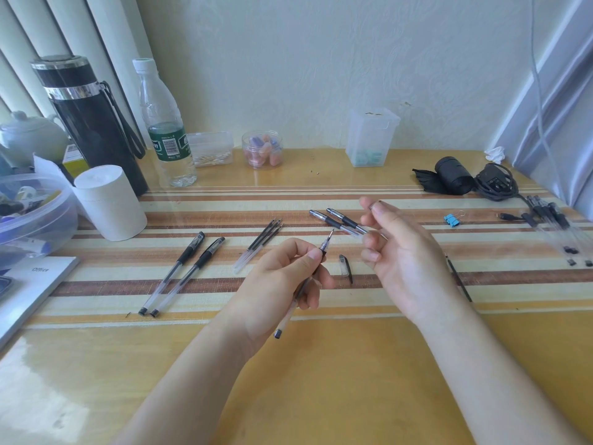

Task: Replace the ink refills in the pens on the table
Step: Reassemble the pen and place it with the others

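Two capped pens (pixel 184 273) lie side by side at the left of the striped surface (pixel 321 380). A second pair of pens (pixel 340 221) lies just beyond the hands. A cluster of refills (pixel 260 244) (three or four; the count is unclear) rests between the pairs. One loose cap (pixel 346 268) lies between the hands. The left grip (pixel 282 277) pinches an uncapped pen (pixel 325 245), tip up, above the surface. The right grip (pixel 394 248) is raised with loosely spread fingers; whether it holds a small dark part cannot be told. Both forearms cross the plain wooden near band.

Single head-worn wide-angle view; faces forward and down over the table (pixel 321 396) toward the wall (pixel 321 75) behind; left hand (pixel 282 277) and right hand (pixel 404 255) lie close beneath the lens, mid-frame.
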